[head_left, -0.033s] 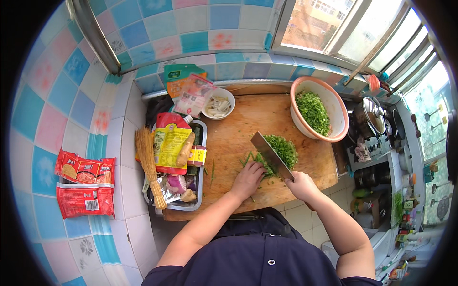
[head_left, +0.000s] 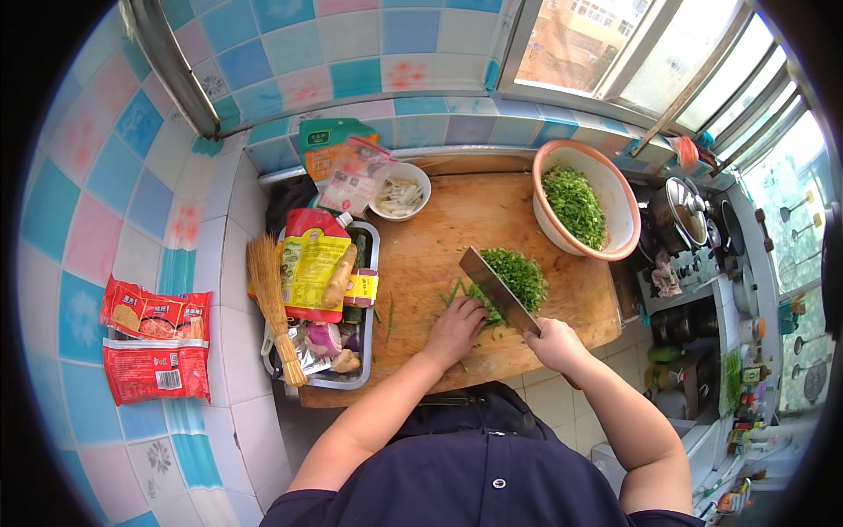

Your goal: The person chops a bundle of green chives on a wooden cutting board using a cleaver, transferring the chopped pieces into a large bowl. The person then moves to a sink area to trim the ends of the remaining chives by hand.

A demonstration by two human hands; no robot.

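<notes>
Seen from the head, the right hand [head_left: 559, 345] has its grip clamped on the handle of a cleaver [head_left: 499, 292], whose blade slants over the wooden board [head_left: 457, 228]. Just right of the blade lies a heap of chopped greens [head_left: 520, 274]. On the blade's other side, the left hand [head_left: 457, 332] rests with bent fingers at some green stems [head_left: 453, 292]; whether its grip is pinched together on them I cannot tell. Near the board's far right corner stands an orange-rimmed basin [head_left: 625, 211] holding more cut greens. A small white bowl [head_left: 423, 197] of pale pieces sits toward the far left, near a metal tray [head_left: 374, 250] with a red-and-yellow pouch [head_left: 307, 272], a ginger root [head_left: 340, 285] and a straw brush [head_left: 274, 307] leaning over its side.
</notes>
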